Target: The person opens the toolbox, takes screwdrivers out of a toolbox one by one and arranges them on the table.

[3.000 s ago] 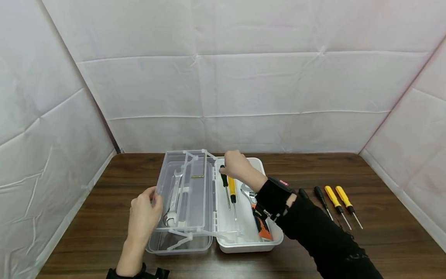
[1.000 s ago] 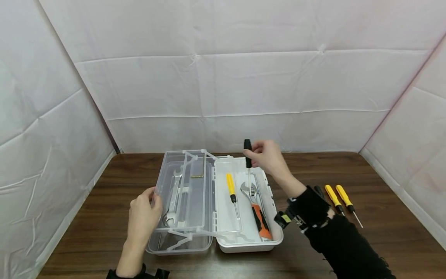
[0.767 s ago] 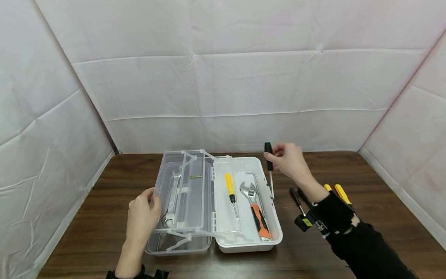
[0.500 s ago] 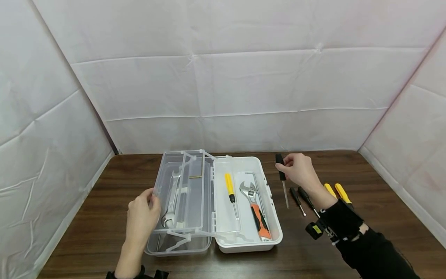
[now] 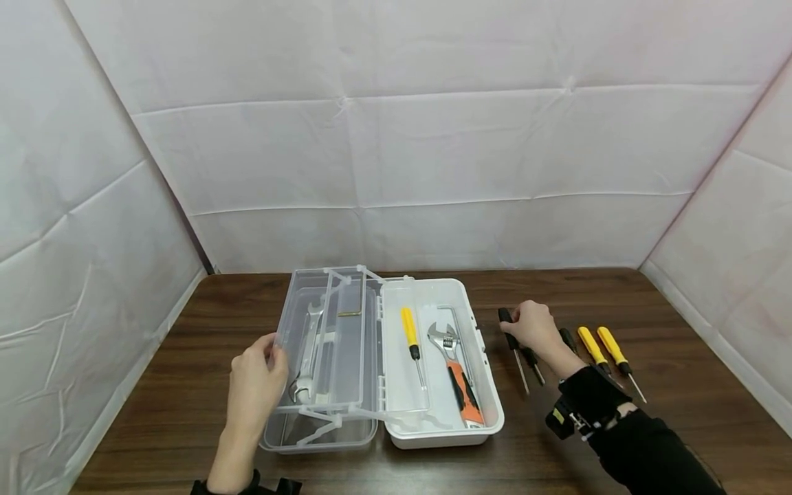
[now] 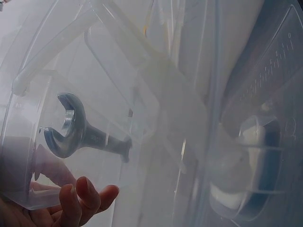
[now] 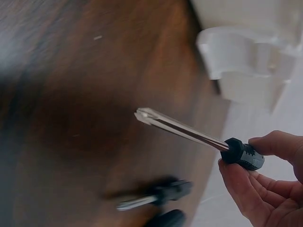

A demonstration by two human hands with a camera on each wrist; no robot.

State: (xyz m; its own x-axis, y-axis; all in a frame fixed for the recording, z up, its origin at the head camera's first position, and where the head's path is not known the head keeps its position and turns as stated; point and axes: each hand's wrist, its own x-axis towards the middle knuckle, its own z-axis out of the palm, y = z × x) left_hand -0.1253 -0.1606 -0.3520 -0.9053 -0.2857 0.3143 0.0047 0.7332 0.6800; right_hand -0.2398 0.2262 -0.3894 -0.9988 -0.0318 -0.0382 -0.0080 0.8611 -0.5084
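My right hand (image 5: 537, 330) pinches the black handle of a Phillips screwdriver (image 7: 182, 130) low over the table, right of the white toolbox (image 5: 433, 442). Its shaft slants down toward the front. Another black-handled screwdriver (image 7: 173, 190) lies beside it, partly behind my hand. My left hand (image 5: 255, 378) grips the left edge of the clear tray (image 5: 346, 347) on the opened lid side. An open-ended wrench (image 6: 71, 130) shows through the clear plastic. Inside the white half lie a yellow-handled screwdriver (image 5: 408, 326), an orange-handled adjustable wrench (image 5: 459, 388) and a hex key (image 5: 460, 335).
Farther right on the wooden table (image 5: 557, 460) lie a black-handled screwdriver (image 5: 567, 338) and two yellow ones, the nearer (image 5: 592, 345) and the outer (image 5: 611, 344). A brass-coloured hex key (image 5: 349, 313) is on the clear side. White sheets (image 5: 396, 151) surround the table.
My right hand lifted the black-handled screwdriver from the toolbox, carried it right past the box wall, and lowered it toward the table. My left hand has kept its hold on the tray.
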